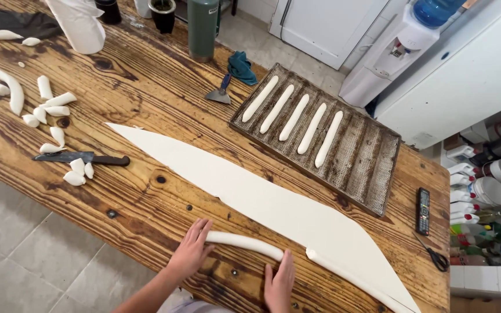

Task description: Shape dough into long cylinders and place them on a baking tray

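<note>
In the head view, the left hand [191, 250] and the right hand [279, 284] lie flat with fingers [199, 232] spread narrow, gripping nothing, pressed on the two ends of a smooth, pale rolled dough rope [244, 243] at about six o'clock on the knotty, varnished wooden plank table [146, 75]. Just beyond it runs a long tapering sheet of flat cream dough [250, 194], and at one o'clock sits a ridged perforated metal baking tray [366, 156] holding five dough sticks [294, 117]; a dark-handled knife [82, 157] lies at nine o'clock among cut dough scraps [47, 110].
</note>
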